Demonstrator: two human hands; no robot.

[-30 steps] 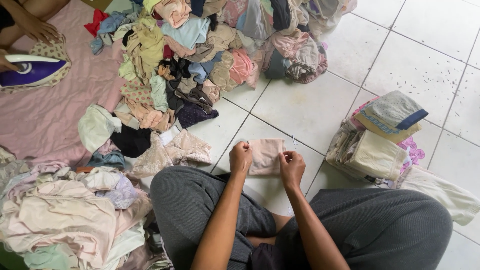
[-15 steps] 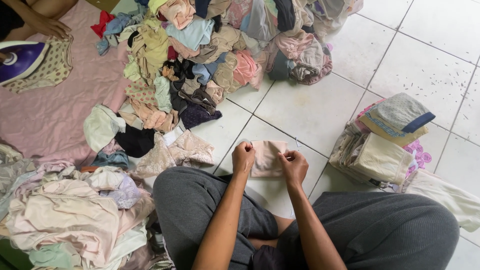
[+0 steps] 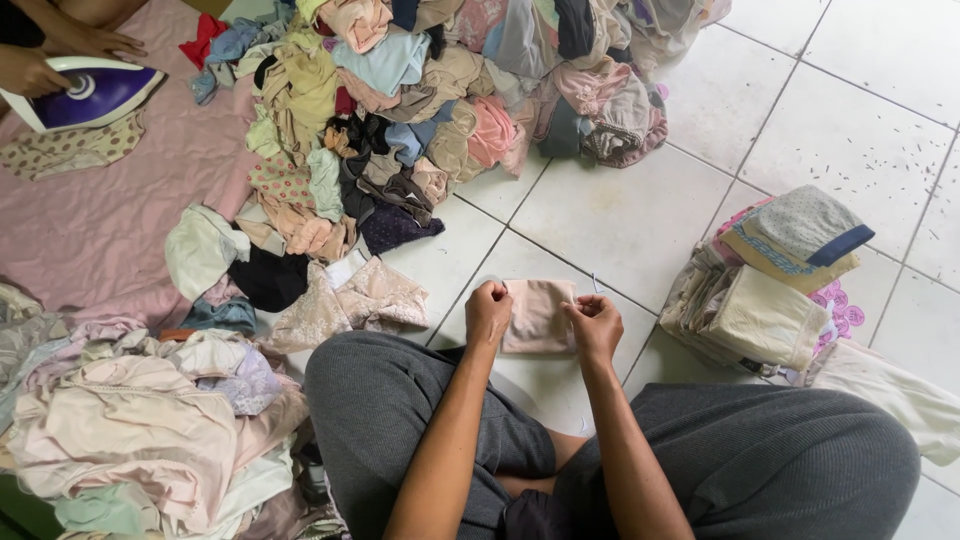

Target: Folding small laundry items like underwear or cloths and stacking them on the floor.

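Observation:
A small pale pink cloth [image 3: 538, 315] lies folded flat on the white floor tiles [image 3: 620, 215] just in front of my crossed legs in grey trousers [image 3: 400, 400]. My left hand [image 3: 488, 312] pinches its left edge and my right hand [image 3: 594, 325] grips its right edge. Both hands rest low over the floor, about a cloth's width apart.
A big heap of mixed clothes [image 3: 430, 90] lies ahead, another pale heap [image 3: 140, 420] at my left. Folded stacks [image 3: 770, 280] sit at my right. On a pink sheet [image 3: 110, 220], another person's hand [image 3: 30, 70] holds a purple iron [image 3: 95, 95].
My hands have stayed on the pink cloth, pressing its edges. The other person has slid the purple iron rightward over the spotted cloth on the pink sheet.

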